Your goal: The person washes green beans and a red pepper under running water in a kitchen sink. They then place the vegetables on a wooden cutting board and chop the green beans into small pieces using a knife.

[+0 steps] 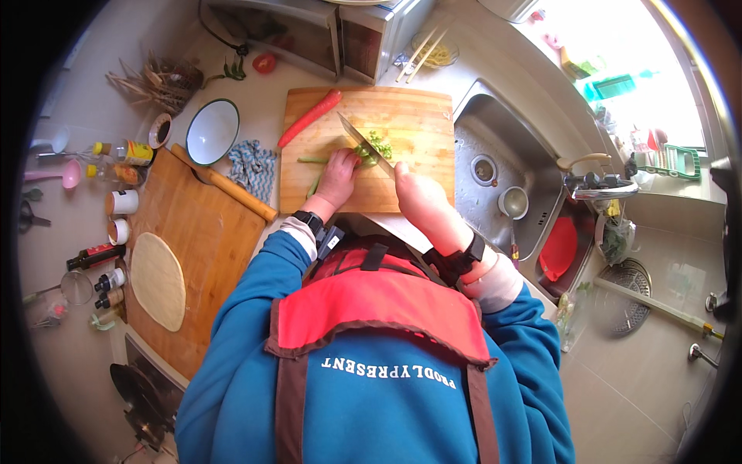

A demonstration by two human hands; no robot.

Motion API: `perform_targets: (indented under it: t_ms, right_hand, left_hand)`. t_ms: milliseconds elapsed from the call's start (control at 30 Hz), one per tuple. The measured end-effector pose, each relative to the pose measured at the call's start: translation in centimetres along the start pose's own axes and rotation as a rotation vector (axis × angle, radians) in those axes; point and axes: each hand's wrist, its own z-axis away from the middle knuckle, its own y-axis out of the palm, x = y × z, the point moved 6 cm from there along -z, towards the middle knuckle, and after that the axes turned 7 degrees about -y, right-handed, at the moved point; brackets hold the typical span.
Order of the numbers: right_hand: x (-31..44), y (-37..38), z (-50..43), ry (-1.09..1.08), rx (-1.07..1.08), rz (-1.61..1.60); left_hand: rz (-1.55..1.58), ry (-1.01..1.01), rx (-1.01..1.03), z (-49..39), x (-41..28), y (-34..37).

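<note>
My right hand (418, 188) grips the handle of a kitchen knife (362, 139), whose blade slants up and left over the wooden cutting board (429, 127). Under and beside the blade are green vegetable pieces (367, 155), with a small heap of chopped green bits (379, 145) just to its right. My left hand (339, 177) presses its fingertips on the green pieces, left of the blade. Green stalks (313, 159) stick out on the left side of that hand. A long red carrot (310, 118) lies at the board's upper left.
A steel sink (478, 145) with a ladle (513, 203) adjoins the board on the right. To the left are a crumpled cloth (253, 168), a white bowl (213, 132) and a rolling pin (226, 184). Flat dough (157, 281) lies on another wooden board (203, 255). Chopsticks (426, 55) lie behind.
</note>
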Motion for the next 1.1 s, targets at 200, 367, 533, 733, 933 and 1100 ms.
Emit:
perform_targets:
  t_ms: [200,367,533,733,933,1100]
  right_hand:
    - [-0.8,1.9,-1.7,-0.021,-0.034,-0.017]
    - [-0.9,0.3,-0.9,-0.038,-0.063,-0.044]
    - [0.0,0.5,-0.2,0.003,0.008,0.005]
    - [-0.8,2.4,-1.8,-0.017,-0.042,-0.048]
    - [-0.7,0.8,-0.6,-0.040,-0.029,-0.030]
    - [-0.1,1.3,-0.5,0.007,0.008,-0.046]
  left_hand:
    - [-0.028,-0.010,0.031,0.0,0.1,0.0]
    - [-0.001,-0.011,0.008,-0.1,0.1,-0.1]
    - [-0.011,-0.015,-0.013,0.1,-0.1,-0.1]
    - [-0.022,-0.010,0.025,0.1,0.1,0.0]
    - [-0.004,-0.005,-0.009,0.0,0.2,0.1]
    - [-0.012,-0.012,-0.015,0.2,0.1,0.1]
